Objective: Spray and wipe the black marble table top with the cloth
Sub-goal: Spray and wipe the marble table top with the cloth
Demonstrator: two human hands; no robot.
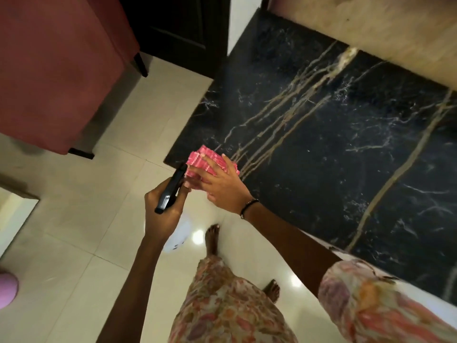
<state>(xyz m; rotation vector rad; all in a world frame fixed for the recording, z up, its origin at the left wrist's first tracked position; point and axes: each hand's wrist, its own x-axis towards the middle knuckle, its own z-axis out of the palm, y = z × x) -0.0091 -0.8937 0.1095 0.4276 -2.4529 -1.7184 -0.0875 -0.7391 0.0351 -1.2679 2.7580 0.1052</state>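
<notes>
The black marble table top with pale gold and white veins fills the right side. At its near left corner lies a folded pink cloth. My right hand rests on the cloth with the fingers gripping it. Just left of it, off the table's edge, my left hand is closed around the black trigger head of a spray bottle; the bottle's white body hangs below the hand, mostly hidden. The nozzle points at the cloth.
A dark red upholstered chair on black legs stands at the upper left on the cream tiled floor. A dark door is beyond it. A beige wall borders the table's far side. My bare feet stand beside the table's edge.
</notes>
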